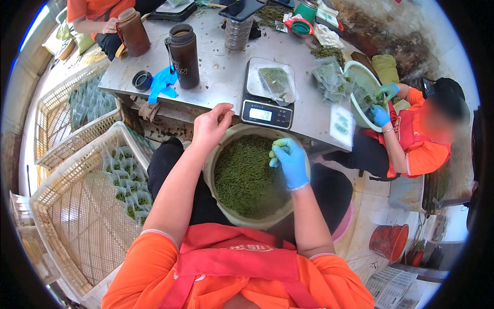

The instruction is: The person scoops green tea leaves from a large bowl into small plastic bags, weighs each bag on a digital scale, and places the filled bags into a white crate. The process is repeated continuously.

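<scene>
My bare left hand hovers over the far left rim of the basin, just short of the digital scale. Its fingers are loosely bent and apart, holding nothing visible. My right hand, in a blue glove with yellow-green fingertips, is over the basin's right side, fingers pinched together; what they hold, if anything, is hidden. The pale round basin sits between my legs, full of small dark-green dried pieces. On the scale, its display lit, lies a clear bag of green pieces.
Left of me, a plastic crate holds rows of filled bags; another crate stands beyond. The metal table carries a dark tumbler, a blue glove and bags. A co-worker handles a tilted basin at right.
</scene>
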A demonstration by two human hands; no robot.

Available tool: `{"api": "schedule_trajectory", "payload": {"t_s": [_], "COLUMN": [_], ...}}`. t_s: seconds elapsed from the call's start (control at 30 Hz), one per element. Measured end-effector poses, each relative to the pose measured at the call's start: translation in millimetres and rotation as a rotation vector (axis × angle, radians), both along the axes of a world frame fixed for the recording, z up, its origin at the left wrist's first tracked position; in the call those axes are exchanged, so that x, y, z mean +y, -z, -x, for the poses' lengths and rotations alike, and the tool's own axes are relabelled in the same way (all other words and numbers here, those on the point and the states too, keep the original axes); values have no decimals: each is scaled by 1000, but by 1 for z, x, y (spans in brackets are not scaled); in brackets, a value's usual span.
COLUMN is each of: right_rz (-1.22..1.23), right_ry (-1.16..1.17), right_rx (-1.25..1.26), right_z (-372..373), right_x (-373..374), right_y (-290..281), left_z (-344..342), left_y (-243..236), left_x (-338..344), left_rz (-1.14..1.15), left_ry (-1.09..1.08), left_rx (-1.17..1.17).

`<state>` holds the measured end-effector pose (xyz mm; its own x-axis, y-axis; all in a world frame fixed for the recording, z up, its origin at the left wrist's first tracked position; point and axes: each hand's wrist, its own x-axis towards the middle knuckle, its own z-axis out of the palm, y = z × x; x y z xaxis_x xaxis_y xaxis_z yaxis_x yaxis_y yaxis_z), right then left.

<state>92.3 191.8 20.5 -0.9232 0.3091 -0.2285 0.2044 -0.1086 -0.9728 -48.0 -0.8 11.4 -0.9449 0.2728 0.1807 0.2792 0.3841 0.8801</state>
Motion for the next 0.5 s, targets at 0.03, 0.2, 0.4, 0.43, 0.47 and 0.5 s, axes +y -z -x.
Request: {"api": "schedule_trajectory", "payload": {"t_s": [0.03,0.2,0.4,0.43,0.47,0.5], "right_rz": [24,67,226,143,62,-126], "right_ry": [21,132,293,281,272,302], "right_rx": [18,124,265,207,148,77], "right_z": [1,27,65,47,36,26], "right_x": [0,0,18,25,32,30], "right_y": [-4,-11,-10,-1,6,-2], "left_z": [1,1,3,2,7,9], "left_y": [5,8,4,10,11,16], "left_x": [-1,-2,5,9,5,2], "left_rz": [-22,32,52,-29,64,37], "left_ry": [0,40,73,24,1,-10], "left_rx": [7,-8,27,50,171,125]}}
